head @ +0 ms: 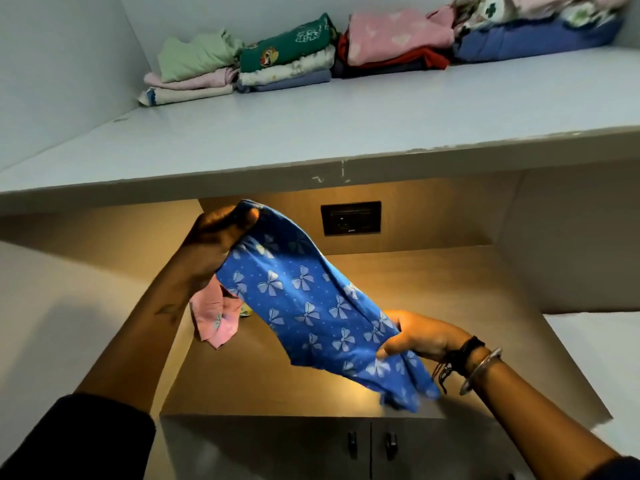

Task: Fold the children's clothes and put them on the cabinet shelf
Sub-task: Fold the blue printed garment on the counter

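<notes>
Two hands (pixel 221 237) (pixel 420 337) hold one garment (pixel 304 306) (blue)

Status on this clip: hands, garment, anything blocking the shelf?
Left hand grips top end of the blue bow-print garment, right hand the lower end. Garment unfolded, held in the air. Folded stacks at back of the shelf; nothing blocks it.

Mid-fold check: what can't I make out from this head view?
All in the head view:
- Blue garment: lower end motion-blurred below the right hand; type unclear.
- Pink cloth: partly behind the left forearm and the blue garment; whether it is separate is unclear.
- Rightmost stack on the shelf: cut off by the top and right edges.
</notes>
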The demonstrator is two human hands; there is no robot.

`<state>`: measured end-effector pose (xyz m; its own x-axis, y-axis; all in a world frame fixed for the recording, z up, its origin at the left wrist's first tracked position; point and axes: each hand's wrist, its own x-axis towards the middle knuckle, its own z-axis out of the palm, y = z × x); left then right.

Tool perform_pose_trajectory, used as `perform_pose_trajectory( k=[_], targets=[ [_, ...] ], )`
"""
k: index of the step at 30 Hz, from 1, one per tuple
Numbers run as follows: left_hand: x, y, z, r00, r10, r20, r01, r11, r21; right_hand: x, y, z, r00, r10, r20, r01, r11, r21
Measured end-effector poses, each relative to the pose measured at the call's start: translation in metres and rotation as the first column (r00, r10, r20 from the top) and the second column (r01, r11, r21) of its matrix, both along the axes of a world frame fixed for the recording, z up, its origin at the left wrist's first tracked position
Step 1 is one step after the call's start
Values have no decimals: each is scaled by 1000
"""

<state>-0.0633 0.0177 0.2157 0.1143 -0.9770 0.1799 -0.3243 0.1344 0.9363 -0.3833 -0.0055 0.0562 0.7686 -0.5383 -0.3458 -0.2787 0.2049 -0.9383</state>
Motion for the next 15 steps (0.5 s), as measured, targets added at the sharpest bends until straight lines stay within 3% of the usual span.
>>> perform_pose_trajectory(
  k=[3,8,12,15],
  targets=[
    [16,-1,-23,979,38,-199,-29,998,47,-28,-7,-3,998,-5,-66,6,1000,18],
    [14,-6,-91,946,118,-302,-2,933,359,-76,-18,-2,986,-6,-166,16,998,61],
    [6,-5,-138,953,209,-221,-67,853,517,-105,-30,-12,973,-121,-195,139,987,83],
    [3,-2,-164,951,253,-179,-107,811,575,-121,-38,-22,938,-247,-244,255,967,1]
  ],
)
